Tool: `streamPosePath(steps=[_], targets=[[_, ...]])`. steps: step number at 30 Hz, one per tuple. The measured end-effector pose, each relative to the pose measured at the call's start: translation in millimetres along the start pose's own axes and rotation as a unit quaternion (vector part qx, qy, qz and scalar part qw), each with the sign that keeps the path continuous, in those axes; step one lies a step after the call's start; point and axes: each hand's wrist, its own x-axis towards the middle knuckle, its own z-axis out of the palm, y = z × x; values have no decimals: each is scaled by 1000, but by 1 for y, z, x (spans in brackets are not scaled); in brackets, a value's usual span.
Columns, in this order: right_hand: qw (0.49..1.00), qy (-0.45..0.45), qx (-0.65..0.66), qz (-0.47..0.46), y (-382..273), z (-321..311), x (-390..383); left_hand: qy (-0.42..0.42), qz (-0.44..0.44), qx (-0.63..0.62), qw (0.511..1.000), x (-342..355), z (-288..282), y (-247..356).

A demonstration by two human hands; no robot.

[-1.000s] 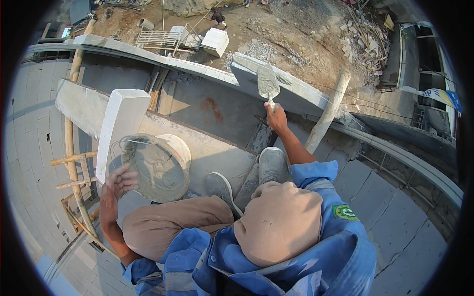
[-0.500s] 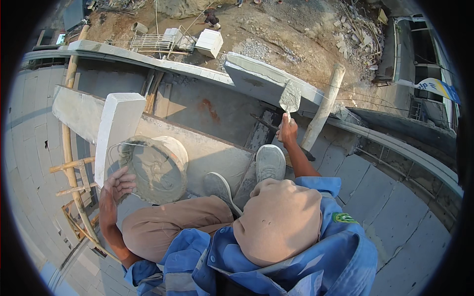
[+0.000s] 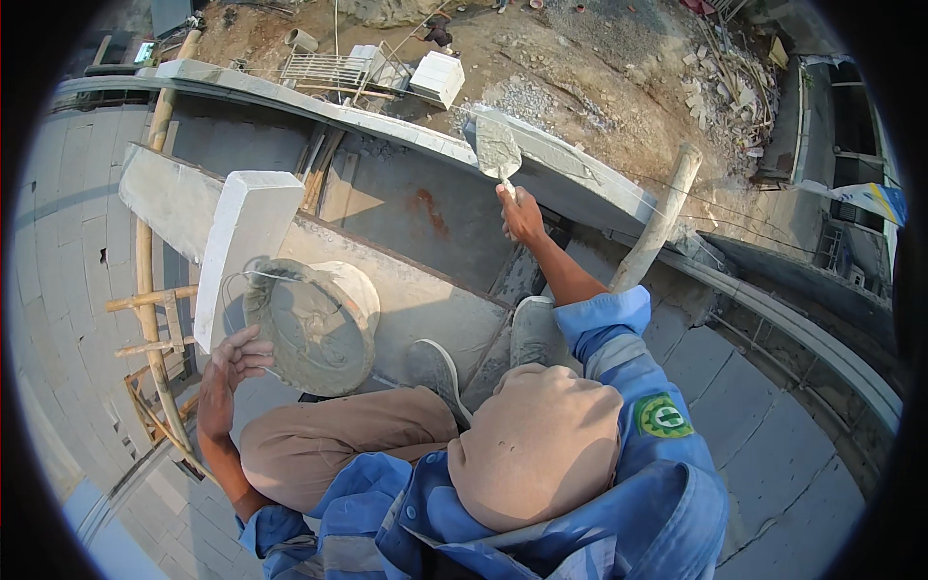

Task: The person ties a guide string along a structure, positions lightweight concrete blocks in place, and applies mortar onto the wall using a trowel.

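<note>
My right hand [image 3: 522, 215] grips the handle of a mortar-smeared trowel [image 3: 498, 150]. Its blade is over the left end of a pale block [image 3: 619, 190] on top of the low wall, where grey mortar shows along the upper face. Whether the blade touches it I cannot tell. By the left side of a bucket [image 3: 362, 290] of wet mortar [image 3: 309, 329], my left hand [image 3: 237, 360] has its fingers loosely stretched out and slightly bent. A tall white block [image 3: 246, 242] stands just above that hand; contact is unclear.
A slanted wooden post [image 3: 659, 217] rises beside the wall on the right. Bamboo poles [image 3: 145, 256] stand on the left. A broad plank-like slab [image 3: 425, 290] lies under the bucket. Far below, a person [image 3: 440, 37] is near stacked white blocks [image 3: 438, 77] on bare ground.
My right hand and the trowel have moved left and farther out along the block's top, the arm stretching more. My left hand stays beside the bucket. The view has shifted slightly.
</note>
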Motion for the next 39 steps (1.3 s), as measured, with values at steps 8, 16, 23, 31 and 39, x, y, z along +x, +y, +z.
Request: streamPosePath(steps=[8, 16, 23, 31, 39], targets=[[983, -55, -170, -45, 28, -2, 23, -8, -23, -3, 1000, 2, -5, -5], [971, -39, -225, -73, 39, -11, -8, -26, -20, 22, 999, 11, 5, 7], [998, -31, -42, 19, 5, -27, -22, -1, 25, 3, 1000, 4, 0, 8], [932, -168, -265, -179, -120, -33, -138, 194, 51, 28, 979, 1, -15, -6], [659, -238, -548, -456, -243, 71, -223, 427, -171, -120, 880, 47, -8, -198]])
